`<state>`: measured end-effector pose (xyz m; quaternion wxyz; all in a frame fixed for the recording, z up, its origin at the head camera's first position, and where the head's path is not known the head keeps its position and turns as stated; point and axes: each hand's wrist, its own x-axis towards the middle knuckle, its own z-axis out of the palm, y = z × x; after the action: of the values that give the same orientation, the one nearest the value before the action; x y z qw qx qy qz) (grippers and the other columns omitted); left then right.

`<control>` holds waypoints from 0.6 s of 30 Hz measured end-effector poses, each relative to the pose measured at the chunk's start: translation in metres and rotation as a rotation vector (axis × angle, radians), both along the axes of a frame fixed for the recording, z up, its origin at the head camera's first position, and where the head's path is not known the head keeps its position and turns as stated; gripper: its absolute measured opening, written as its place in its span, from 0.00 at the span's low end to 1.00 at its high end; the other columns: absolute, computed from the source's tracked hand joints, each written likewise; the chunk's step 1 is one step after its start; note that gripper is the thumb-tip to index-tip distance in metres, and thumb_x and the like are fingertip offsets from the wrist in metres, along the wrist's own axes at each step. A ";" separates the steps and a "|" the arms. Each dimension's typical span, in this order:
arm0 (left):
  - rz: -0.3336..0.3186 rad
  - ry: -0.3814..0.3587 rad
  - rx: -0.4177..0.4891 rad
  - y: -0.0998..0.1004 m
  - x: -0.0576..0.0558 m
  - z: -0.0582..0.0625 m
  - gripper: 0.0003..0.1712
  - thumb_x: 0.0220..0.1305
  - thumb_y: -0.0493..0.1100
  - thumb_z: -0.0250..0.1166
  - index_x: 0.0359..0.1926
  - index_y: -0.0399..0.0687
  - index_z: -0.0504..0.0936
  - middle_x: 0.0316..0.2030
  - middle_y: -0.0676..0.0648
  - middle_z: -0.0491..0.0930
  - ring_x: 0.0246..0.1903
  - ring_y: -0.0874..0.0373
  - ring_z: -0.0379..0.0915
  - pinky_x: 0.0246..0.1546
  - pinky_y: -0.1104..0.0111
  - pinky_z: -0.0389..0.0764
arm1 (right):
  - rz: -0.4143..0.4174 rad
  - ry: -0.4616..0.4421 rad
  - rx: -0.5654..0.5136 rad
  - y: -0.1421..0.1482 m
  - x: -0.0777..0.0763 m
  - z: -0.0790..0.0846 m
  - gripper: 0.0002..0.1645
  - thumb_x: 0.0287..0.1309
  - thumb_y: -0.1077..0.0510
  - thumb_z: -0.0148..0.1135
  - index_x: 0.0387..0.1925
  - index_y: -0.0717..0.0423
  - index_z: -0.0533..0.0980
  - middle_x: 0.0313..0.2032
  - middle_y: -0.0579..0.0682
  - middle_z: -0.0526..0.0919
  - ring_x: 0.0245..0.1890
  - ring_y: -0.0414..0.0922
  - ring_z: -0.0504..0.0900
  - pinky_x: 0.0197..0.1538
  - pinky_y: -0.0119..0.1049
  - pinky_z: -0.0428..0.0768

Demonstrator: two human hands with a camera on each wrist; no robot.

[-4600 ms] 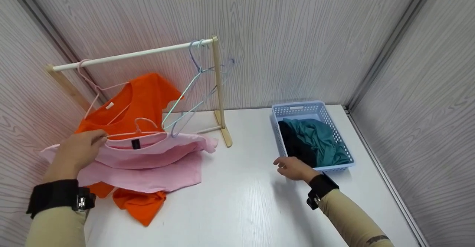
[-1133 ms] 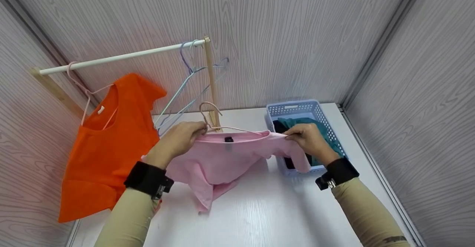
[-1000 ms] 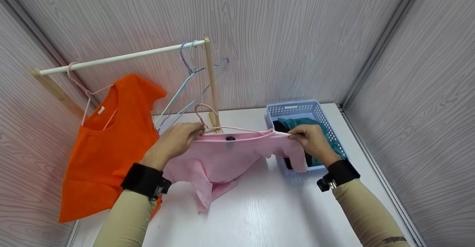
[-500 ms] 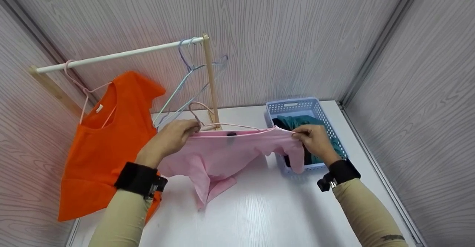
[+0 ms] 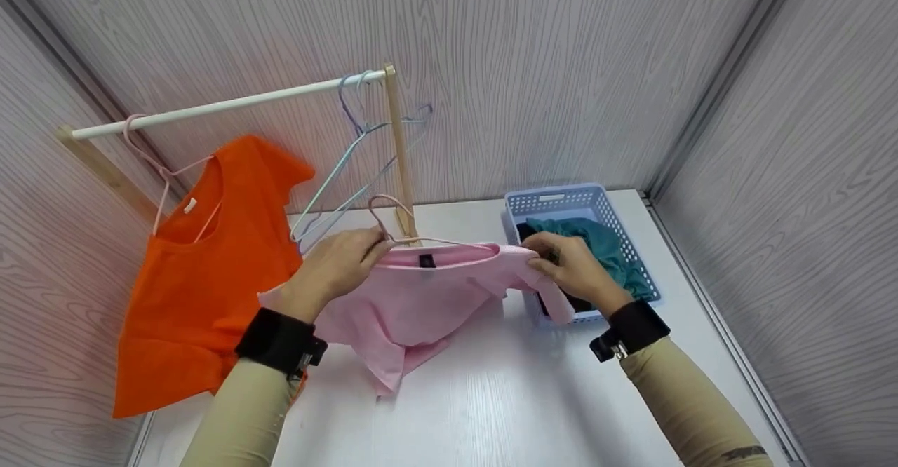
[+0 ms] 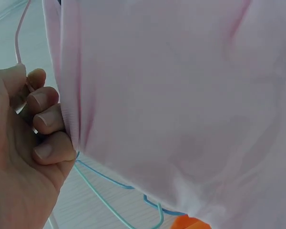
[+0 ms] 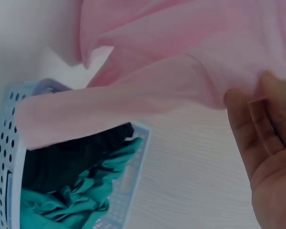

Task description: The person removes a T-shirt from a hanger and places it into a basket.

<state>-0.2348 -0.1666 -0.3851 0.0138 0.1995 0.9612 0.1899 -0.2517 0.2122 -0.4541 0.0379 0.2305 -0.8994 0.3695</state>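
A pink short-sleeved shirt [image 5: 428, 306] hangs spread on a thin pink clothes hanger [image 5: 382, 218], above the white table. My left hand [image 5: 340, 264] grips the hanger's wire near the neckline; in the left wrist view its fingers [image 6: 47, 119] curl round the wire beside the collar. My right hand [image 5: 572, 267] pinches the shirt at the opposite shoulder. In the right wrist view, thumb and fingers [image 7: 240, 124] meet at the pink cloth and the sleeve [image 7: 86, 114] hangs over the basket. A dark label shows inside the collar.
A rack with a white rail [image 5: 238, 104] stands at the back left. It holds an orange top [image 5: 210, 292] on a pink hanger, plus bare blue and green hangers [image 5: 337, 172]. A blue basket [image 5: 551, 197] of teal and black clothes stands behind my right hand.
Since the oldest frame, the pink shirt has moved right, away from the orange top, and my right hand has taken its shoulder. Lately the right hand has shifted slightly left, slackening the shoulder.
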 end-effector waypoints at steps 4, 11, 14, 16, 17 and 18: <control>-0.008 0.002 -0.033 0.006 0.000 -0.002 0.16 0.74 0.54 0.51 0.43 0.48 0.77 0.25 0.49 0.70 0.35 0.50 0.73 0.41 0.59 0.76 | 0.051 0.044 0.012 -0.010 0.001 0.009 0.16 0.63 0.51 0.63 0.50 0.50 0.82 0.45 0.47 0.87 0.42 0.43 0.82 0.46 0.40 0.82; -0.065 0.022 -0.061 0.019 0.000 0.000 0.14 0.73 0.53 0.52 0.35 0.50 0.75 0.22 0.51 0.65 0.28 0.53 0.68 0.33 0.62 0.68 | 0.056 0.226 0.109 -0.034 0.002 0.017 0.18 0.58 0.47 0.66 0.49 0.45 0.83 0.46 0.45 0.86 0.46 0.44 0.80 0.47 0.42 0.81; -0.081 0.012 -0.059 0.021 0.001 0.000 0.14 0.73 0.53 0.52 0.36 0.50 0.75 0.22 0.51 0.65 0.28 0.53 0.68 0.33 0.63 0.69 | 0.041 0.302 0.097 -0.041 0.000 0.014 0.13 0.57 0.50 0.67 0.43 0.46 0.86 0.39 0.45 0.88 0.38 0.43 0.80 0.39 0.39 0.80; -0.075 0.008 -0.059 0.019 0.001 -0.002 0.14 0.73 0.53 0.52 0.37 0.50 0.75 0.22 0.51 0.66 0.28 0.53 0.69 0.34 0.63 0.71 | 0.019 0.339 0.065 -0.040 -0.001 0.012 0.08 0.56 0.54 0.69 0.38 0.48 0.87 0.34 0.46 0.88 0.34 0.43 0.81 0.37 0.37 0.80; -0.070 0.015 -0.062 0.016 0.002 -0.003 0.14 0.73 0.53 0.52 0.37 0.49 0.75 0.22 0.51 0.67 0.29 0.53 0.70 0.34 0.62 0.72 | 0.007 0.352 0.046 -0.038 -0.002 0.011 0.06 0.56 0.57 0.69 0.36 0.50 0.88 0.32 0.47 0.88 0.33 0.42 0.81 0.36 0.37 0.80; -0.063 0.017 -0.062 0.014 0.002 -0.004 0.14 0.74 0.53 0.52 0.37 0.49 0.76 0.22 0.50 0.67 0.29 0.52 0.71 0.35 0.61 0.74 | -0.002 0.359 0.028 -0.036 -0.003 0.010 0.05 0.55 0.59 0.70 0.35 0.51 0.88 0.31 0.47 0.88 0.32 0.42 0.82 0.36 0.36 0.81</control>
<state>-0.2329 -0.1531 -0.3896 0.0176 0.2310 0.9599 0.1579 -0.2548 0.1764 -0.4444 0.1950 0.2925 -0.8835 0.3096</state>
